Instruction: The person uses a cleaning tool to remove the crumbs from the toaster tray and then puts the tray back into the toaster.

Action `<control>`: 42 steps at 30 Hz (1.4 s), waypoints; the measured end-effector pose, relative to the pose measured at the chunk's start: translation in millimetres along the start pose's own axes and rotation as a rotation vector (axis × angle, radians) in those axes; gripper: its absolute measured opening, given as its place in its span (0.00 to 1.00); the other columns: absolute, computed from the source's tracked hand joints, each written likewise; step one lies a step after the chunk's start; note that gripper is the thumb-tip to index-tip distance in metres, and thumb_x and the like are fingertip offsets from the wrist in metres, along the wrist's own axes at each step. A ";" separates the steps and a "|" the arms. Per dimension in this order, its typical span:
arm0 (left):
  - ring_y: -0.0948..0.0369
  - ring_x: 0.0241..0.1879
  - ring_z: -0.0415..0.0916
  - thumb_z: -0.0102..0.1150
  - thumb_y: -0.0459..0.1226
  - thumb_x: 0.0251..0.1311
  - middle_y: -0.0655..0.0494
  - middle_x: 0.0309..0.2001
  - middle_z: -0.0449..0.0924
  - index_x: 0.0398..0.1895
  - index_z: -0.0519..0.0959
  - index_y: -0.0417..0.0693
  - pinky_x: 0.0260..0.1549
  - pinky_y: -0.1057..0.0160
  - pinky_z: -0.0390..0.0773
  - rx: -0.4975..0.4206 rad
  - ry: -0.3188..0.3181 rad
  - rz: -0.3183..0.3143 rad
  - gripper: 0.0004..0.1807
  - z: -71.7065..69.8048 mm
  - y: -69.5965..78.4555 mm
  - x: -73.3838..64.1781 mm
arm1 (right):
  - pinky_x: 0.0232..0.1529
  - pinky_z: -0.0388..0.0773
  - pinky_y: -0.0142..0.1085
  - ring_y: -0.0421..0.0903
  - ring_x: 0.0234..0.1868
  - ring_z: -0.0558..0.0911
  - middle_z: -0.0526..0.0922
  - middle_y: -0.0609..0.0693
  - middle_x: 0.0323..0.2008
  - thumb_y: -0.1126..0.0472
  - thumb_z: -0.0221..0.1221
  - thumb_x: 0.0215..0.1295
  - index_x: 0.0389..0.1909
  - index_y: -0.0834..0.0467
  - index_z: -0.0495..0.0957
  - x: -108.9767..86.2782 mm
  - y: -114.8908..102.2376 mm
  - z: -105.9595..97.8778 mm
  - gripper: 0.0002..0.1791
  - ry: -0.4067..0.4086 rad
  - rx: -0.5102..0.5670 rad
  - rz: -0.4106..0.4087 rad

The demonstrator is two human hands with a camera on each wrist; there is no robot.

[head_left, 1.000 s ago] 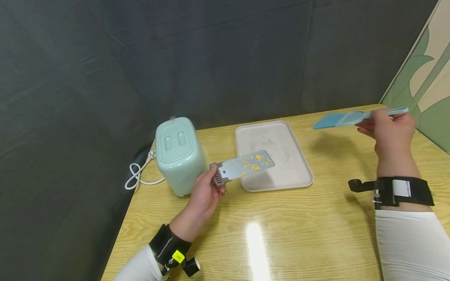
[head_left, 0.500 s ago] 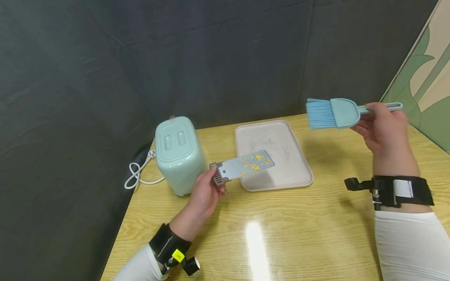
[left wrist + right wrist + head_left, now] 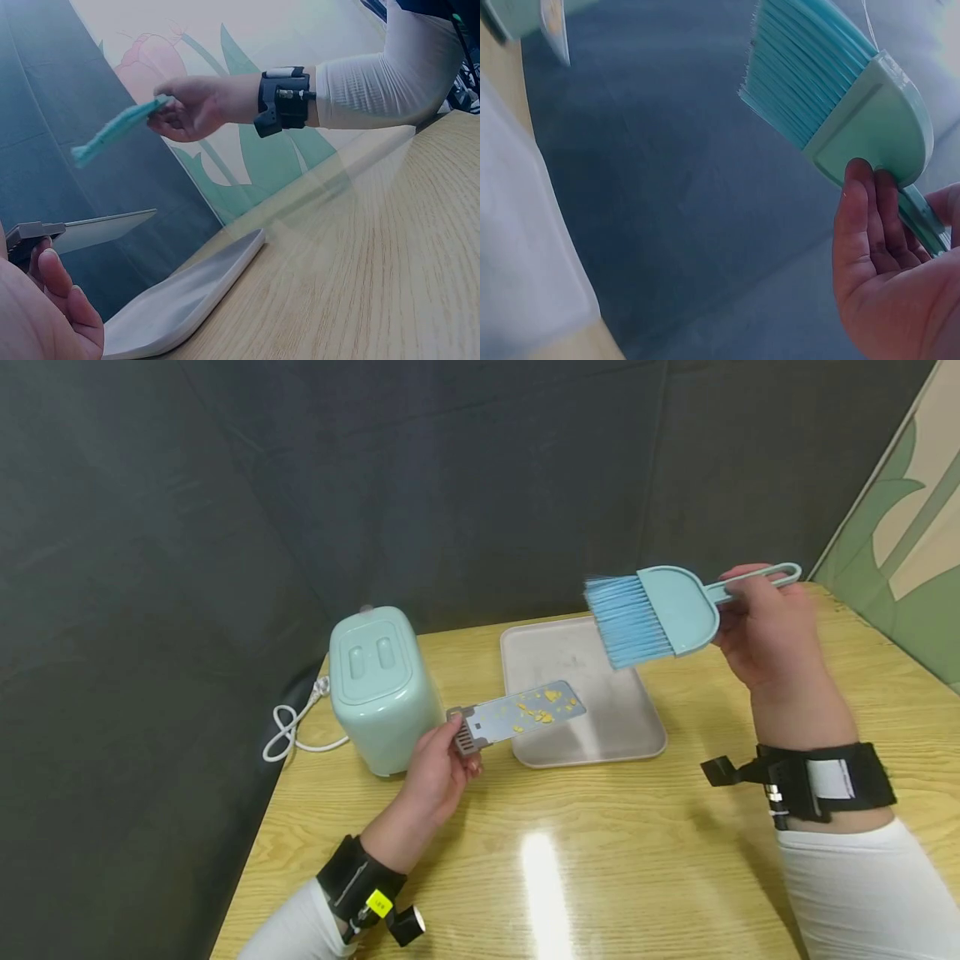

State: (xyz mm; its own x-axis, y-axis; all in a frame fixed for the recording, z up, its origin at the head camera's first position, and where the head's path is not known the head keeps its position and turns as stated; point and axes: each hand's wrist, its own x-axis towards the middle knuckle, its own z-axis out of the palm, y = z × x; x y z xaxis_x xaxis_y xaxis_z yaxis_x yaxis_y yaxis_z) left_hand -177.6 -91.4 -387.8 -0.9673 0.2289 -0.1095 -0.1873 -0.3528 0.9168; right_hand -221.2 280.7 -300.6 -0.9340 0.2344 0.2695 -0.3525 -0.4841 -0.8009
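My left hand point(image 3: 437, 770) pinches the grey slotted end of a toaster crumb tray point(image 3: 498, 720), a flat metal strip with yellow crumbs point(image 3: 545, 717) scattered toward its far end. The strip is held above a shallow off-white tray point(image 3: 622, 739). My right hand point(image 3: 772, 631) grips the handle of a light-blue hand brush point(image 3: 678, 608) in the air. Its blue bristles point(image 3: 628, 620) point left, over the tray's back right corner in the head view and apart from the crumb tray. In the right wrist view the fingers lie along the handle and the base of the brush head point(image 3: 877, 120).
A mint-green toaster point(image 3: 382, 693) with a lid on top stands just left of the crumb tray. Its white cord point(image 3: 288, 731) lies coiled at the table's left edge. A dark curtain point(image 3: 480, 493) hangs behind the wooden table point(image 3: 600, 843); a painted wall point(image 3: 915, 552) rises at the right.
The right hand has carried the brush leftward, nearer the crumb tray, and turned it from edge-on to show its broad face. The left hand and the crumb tray have stayed in place.
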 end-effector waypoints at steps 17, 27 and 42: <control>0.63 0.18 0.65 0.43 0.48 0.60 0.45 0.39 0.74 0.50 0.68 0.39 0.18 0.69 0.69 -0.025 0.003 -0.034 0.24 9.7 -4.4 -0.7 | 0.21 0.76 0.37 0.48 0.17 0.76 0.76 0.58 0.20 0.68 0.48 0.60 0.31 0.70 0.67 -32.5 29.4 93.6 0.07 -0.320 -0.139 0.029; 0.64 0.18 0.65 0.42 0.49 0.60 0.47 0.37 0.75 0.47 0.70 0.38 0.18 0.69 0.68 -0.018 -0.027 -0.021 0.24 9.8 -6.4 0.5 | 0.24 0.76 0.45 0.56 0.18 0.75 0.69 0.63 0.22 0.66 0.47 0.60 0.31 0.66 0.67 -47.4 44.7 108.3 0.05 -0.417 -0.476 0.018; 0.63 0.22 0.70 0.39 0.50 0.61 0.42 0.44 0.74 0.50 0.71 0.42 0.19 0.69 0.69 0.016 -0.072 -0.012 0.24 10.3 -5.4 -4.5 | 0.24 0.75 0.48 0.59 0.19 0.76 0.71 0.65 0.20 0.65 0.47 0.60 0.30 0.65 0.67 -51.3 54.7 114.9 0.06 -0.468 -0.520 0.078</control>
State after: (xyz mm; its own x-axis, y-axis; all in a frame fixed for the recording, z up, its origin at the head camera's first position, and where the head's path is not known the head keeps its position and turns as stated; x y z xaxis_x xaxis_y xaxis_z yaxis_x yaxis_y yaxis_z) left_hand -170.5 -81.2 -388.3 -0.9500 0.2981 -0.0930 -0.1953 -0.3349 0.9218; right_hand -199.1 145.4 -296.8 -0.9232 -0.2286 0.3089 -0.3192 0.0087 -0.9476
